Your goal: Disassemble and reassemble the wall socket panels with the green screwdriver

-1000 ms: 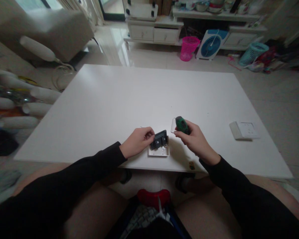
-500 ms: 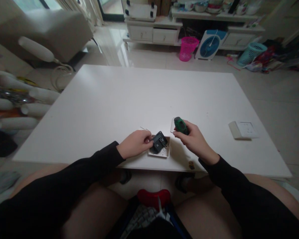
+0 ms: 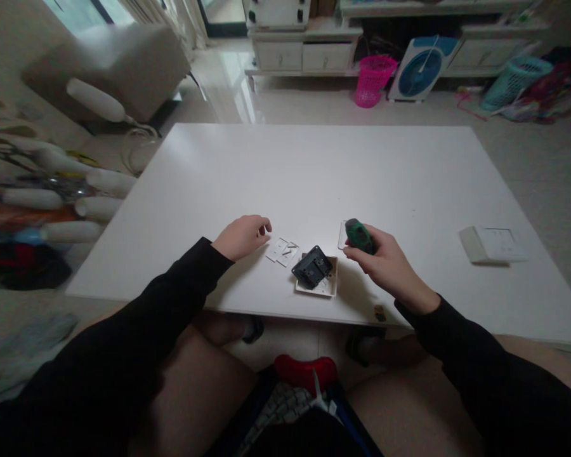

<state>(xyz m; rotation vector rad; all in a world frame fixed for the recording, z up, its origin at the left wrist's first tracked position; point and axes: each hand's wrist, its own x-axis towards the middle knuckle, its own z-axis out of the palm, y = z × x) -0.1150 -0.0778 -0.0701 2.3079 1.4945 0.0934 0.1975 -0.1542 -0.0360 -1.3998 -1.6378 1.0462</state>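
Note:
A dark switch module (image 3: 312, 266) lies askew on a white switch base (image 3: 322, 289) near the front edge of the white table (image 3: 314, 171). My left hand (image 3: 243, 236) hovers just left of two small white plates (image 3: 282, 251), fingers loosely curled with nothing in them. My right hand (image 3: 385, 263) is closed round a green-handled screwdriver (image 3: 358, 235), right of the base. A thin clear plate (image 3: 341, 235) lies beside the screwdriver.
A complete white wall switch (image 3: 492, 244) lies at the table's right. A small brown piece (image 3: 379, 312) sits at the front edge. White-handled tools (image 3: 52, 203) lie left of the table. A pink basket (image 3: 372, 79) and a fan (image 3: 421, 66) stand on the floor behind.
My left hand let go of the dark module and moved left and up; the module now rests tilted on the base. The small white plates are uncovered. The view shifted left.

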